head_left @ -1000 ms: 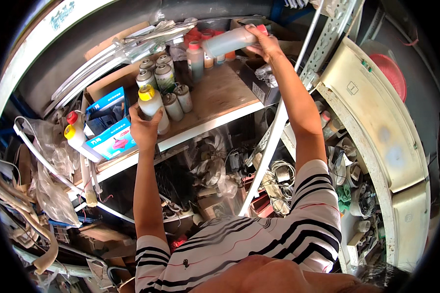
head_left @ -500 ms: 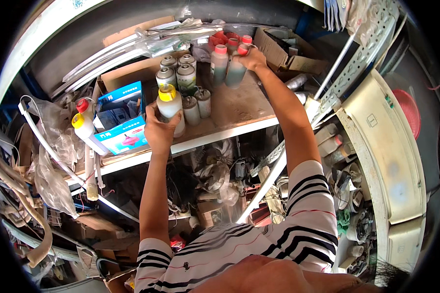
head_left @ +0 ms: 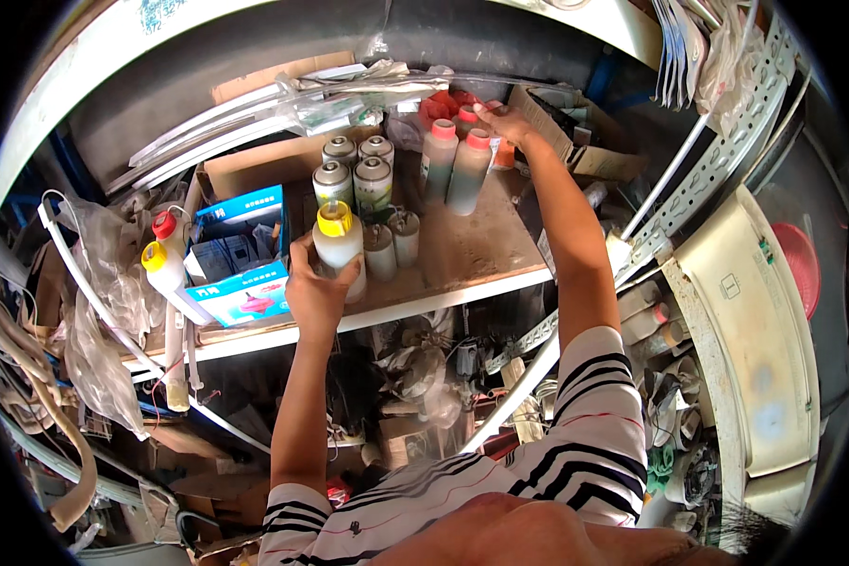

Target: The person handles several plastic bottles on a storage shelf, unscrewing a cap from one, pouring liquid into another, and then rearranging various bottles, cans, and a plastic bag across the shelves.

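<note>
My left hand (head_left: 319, 291) is wrapped round a white bottle with a yellow cap (head_left: 338, 242) at the shelf's front edge. Two small grey cans (head_left: 379, 251) stand just right of it. Behind them is a cluster of several spray cans (head_left: 373, 179). Farther back on the right, my right hand (head_left: 507, 124) closes on the top of a rear red-capped bottle, mostly hidden; an orange patch shows below the hand. In front of it stand two red-capped bottles of dark liquid (head_left: 468, 177), upright, with another red cap (head_left: 466, 115) behind them.
Left on the shelf (head_left: 462, 247) sit a blue-and-white box (head_left: 245, 300) and bottles with yellow and red caps (head_left: 165, 269). Long white strips and plastic wrapping (head_left: 321, 99) lie along the back. An open cardboard box (head_left: 590, 156) stands at the back right. Clutter fills the space below.
My right hand has left the front right red-capped bottle and reached to one behind it. My left hand stays on the yellow-capped bottle. The whole view has shifted, with the shelf lower in the picture.
</note>
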A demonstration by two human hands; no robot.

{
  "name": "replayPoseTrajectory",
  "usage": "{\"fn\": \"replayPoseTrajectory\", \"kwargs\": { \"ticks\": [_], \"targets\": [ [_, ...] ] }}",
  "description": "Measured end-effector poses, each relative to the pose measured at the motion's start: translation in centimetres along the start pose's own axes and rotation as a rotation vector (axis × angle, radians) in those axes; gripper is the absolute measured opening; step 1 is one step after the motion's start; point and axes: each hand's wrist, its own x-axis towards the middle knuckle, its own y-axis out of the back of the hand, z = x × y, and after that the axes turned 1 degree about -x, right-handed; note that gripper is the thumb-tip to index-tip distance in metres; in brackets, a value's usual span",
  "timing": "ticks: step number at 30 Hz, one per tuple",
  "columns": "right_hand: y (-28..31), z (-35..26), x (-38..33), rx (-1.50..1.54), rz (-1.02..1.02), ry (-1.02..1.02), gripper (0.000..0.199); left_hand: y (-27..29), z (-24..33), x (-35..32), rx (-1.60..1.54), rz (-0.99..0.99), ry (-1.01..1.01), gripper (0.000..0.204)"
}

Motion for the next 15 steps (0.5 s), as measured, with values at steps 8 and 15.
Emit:
{"fn": "replayPoseTrajectory", "kwargs": {
  "ticks": [8,15],
  "targets": [
    [-2.8,1.4,7.4,-0.452,-0.069,-0.038,0.096,0.3,0.7,0.0,0.043,-0.016,0.013,0.064],
    [-4.4,-1.7,7.5,-0.572,-0.186,-0.094,0.098,0.4,0.7,0.0,0.062,-0.042,0.044,0.064]
  ]
}}
